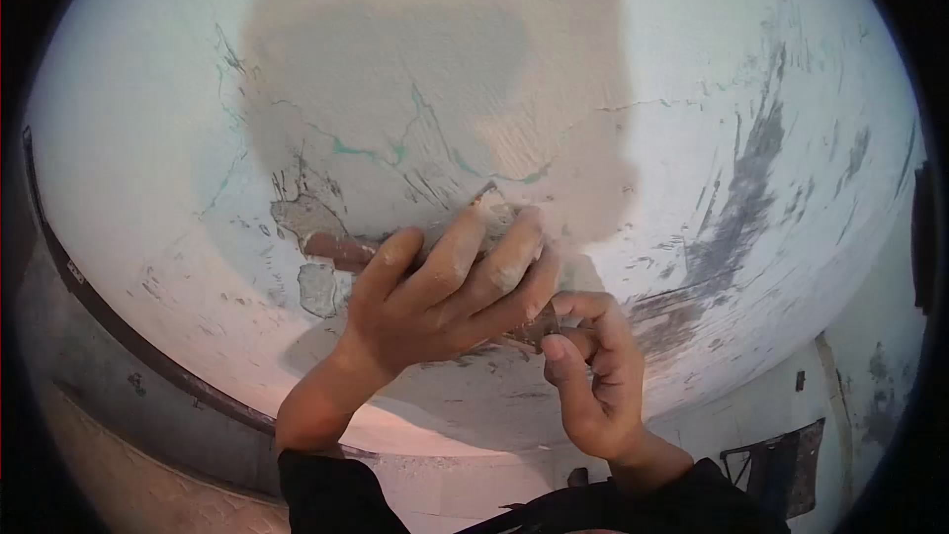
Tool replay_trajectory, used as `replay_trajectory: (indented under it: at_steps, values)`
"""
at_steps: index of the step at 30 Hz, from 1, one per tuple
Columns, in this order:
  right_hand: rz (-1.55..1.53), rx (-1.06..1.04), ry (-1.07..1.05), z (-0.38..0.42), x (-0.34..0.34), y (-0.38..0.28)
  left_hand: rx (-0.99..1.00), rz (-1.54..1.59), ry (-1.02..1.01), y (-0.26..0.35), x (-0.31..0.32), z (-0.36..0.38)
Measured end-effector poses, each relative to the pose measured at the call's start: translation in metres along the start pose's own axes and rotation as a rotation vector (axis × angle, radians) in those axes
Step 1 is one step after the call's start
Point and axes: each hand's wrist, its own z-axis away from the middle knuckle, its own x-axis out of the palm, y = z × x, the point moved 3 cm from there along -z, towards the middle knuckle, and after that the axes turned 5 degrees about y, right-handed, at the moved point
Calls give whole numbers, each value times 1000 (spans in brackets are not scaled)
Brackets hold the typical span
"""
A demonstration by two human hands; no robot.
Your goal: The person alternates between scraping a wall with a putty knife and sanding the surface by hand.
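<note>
Before a scuffed white wall, left hand palm-in, fingers spread.

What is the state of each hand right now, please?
Left hand: fingers spread over the damaged wall; whether it grips anything cannot be told.
Right hand: thumb and fingers closed on a dark object.

The wall leaves room to pass at far left and far right; the left hand, right hand and dark piece between them block the middle.
</note>
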Motion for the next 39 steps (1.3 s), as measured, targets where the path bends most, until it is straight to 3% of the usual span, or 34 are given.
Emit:
replay_trajectory:
  at_steps: [4,7,18,21,23,27,39]
  values:
    - [201,30,-91,-7,-7,7,50,-44,-4,2,2,0]
    - [268,-138,-77,-11,-5,7,53,-66,16,8,3,7]
    - [219,16,-108,-8,-5,-12,51,8,-23,4,-3,6]
    - [279,-139,-101,-20,-2,-4,50,3,-32,8,-3,2]
    - [272,-84,-126,-21,-2,-15,-69,7,-29,-2,-3,-4]
    - [254,-8,-137,-7,-2,-18,36,131,-24,1,-9,-3]
    - [163,50,-198,-14,-2,-11,0,159,-10,-1,-4,1]
